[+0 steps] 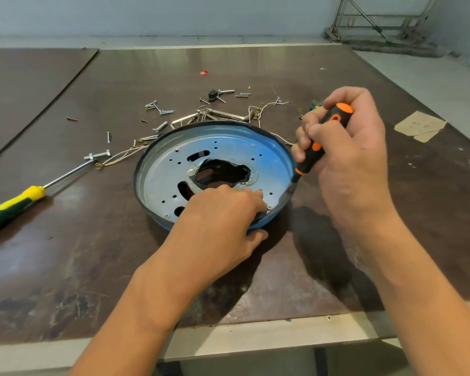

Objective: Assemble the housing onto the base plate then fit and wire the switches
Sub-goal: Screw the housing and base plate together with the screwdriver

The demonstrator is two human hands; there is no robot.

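A round blue housing (158,147) with a silvery base plate (269,161) inside it lies on the brown table, a jagged dark hole at its middle. My left hand (223,213) grips the near right rim, fingers inside and thumb outside. My right hand (347,147) holds an orange-and-black screwdriver (314,151) tilted down toward the right inner edge of the housing; its tip is blurred near the rim. A small screw head (269,207) shows by my left fingers.
A yellow-and-green screwdriver (19,199) lies at the left. Several loose screws and bolts (160,111), hex keys (228,114), thin wires (125,154) and a small black part (213,95) are scattered behind the housing. Paper scraps (418,124) lie far right. The table edge (255,335) runs close to me.
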